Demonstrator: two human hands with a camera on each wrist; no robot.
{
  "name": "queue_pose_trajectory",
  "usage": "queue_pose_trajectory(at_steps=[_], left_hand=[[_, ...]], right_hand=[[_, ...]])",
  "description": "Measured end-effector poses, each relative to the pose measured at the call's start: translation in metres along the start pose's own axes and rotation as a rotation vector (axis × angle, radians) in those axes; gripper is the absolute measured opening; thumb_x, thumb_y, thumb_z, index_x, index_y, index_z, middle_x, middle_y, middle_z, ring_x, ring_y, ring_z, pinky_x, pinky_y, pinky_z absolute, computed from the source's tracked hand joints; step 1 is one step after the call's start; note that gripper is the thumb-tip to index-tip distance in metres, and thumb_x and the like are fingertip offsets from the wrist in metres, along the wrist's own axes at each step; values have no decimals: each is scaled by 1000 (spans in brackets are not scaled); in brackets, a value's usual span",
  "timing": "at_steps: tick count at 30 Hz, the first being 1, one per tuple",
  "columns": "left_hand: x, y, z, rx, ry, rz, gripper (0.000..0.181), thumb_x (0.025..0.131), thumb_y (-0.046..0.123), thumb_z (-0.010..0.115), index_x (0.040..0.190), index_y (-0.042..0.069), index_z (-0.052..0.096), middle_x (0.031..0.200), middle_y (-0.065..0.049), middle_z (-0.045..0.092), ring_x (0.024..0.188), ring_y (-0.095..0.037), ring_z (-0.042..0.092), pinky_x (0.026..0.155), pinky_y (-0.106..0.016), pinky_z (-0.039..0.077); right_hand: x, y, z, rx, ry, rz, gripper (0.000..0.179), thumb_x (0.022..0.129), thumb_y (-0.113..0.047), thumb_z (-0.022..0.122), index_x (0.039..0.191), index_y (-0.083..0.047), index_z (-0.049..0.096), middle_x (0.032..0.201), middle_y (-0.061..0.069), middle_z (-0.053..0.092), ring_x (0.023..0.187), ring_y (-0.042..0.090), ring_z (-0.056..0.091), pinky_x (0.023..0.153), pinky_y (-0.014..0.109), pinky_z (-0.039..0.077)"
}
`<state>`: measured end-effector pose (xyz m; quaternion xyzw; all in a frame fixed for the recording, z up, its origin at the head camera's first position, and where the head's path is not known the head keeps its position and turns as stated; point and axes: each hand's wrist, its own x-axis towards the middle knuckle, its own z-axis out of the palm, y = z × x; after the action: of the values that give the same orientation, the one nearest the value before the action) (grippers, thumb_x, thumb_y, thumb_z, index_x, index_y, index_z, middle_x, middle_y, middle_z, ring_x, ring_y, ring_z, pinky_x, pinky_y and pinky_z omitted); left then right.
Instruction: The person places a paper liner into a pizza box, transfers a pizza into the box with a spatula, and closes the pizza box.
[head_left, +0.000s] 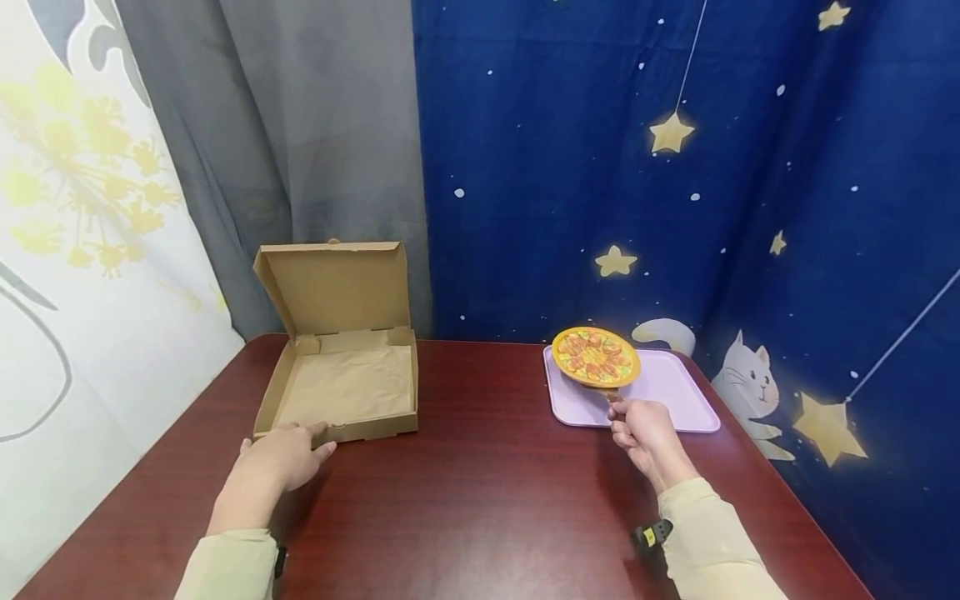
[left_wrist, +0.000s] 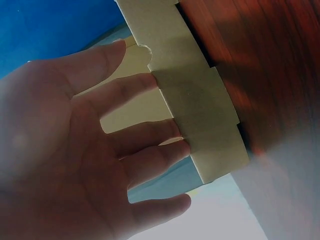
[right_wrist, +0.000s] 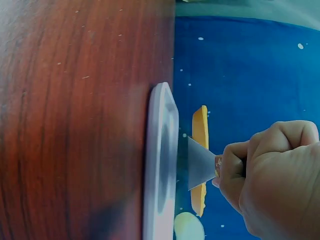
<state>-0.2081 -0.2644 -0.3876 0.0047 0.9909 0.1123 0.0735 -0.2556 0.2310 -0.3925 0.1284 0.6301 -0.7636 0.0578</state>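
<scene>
A round pizza [head_left: 596,357] with an orange rim lies on a pizza server [right_wrist: 200,164], whose triangular metal blade is under it in the right wrist view. My right hand [head_left: 647,429] grips the server's brown handle [head_left: 613,397]. Pizza and server are raised above a lilac tray [head_left: 678,392], with a gap showing in the right wrist view. At the left stands an open cardboard box [head_left: 341,387], its lid upright at the back. My left hand [head_left: 281,458] touches the box's front wall [left_wrist: 192,100] with outstretched fingers, the fingertips at the wall's top edge.
A dark red wooden table [head_left: 480,492] carries the box on the left and the tray on the right. Behind it hang a grey curtain [head_left: 352,125] and a blue star-patterned curtain [head_left: 540,167].
</scene>
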Motion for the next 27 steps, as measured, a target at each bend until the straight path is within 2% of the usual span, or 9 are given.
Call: queue_pose_trajectory(at_steps=[6,15,27], left_hand=[[1,0,1,-2,9,4,61,107,42,57,155,4,53,155,-36,48,143,-64,43,107,-90,30],[1,-2,2,-3,10,2,60,108,42,56,155,4,53,155,-37,48,143,-64,43,107,-90,29],[1,-1,0,-8,15,6,60,107,41,57,154,3,54,154,-37,49,143,-64,44,107,-90,30]], right_hand=[[-8,-7,6,-59,-2,-7,15,106,1,35,116,4,45,83,0,49,50,-1,28,39,14,23],[-26,-14,6,-97,-47,-11,13,108,-1,34,114,3,45,87,0,48,51,0,27,40,13,23],[-45,-28,-4,-109,-59,-37,23,112,-6,34,130,6,42,92,-1,50,52,2,28,43,13,25]])
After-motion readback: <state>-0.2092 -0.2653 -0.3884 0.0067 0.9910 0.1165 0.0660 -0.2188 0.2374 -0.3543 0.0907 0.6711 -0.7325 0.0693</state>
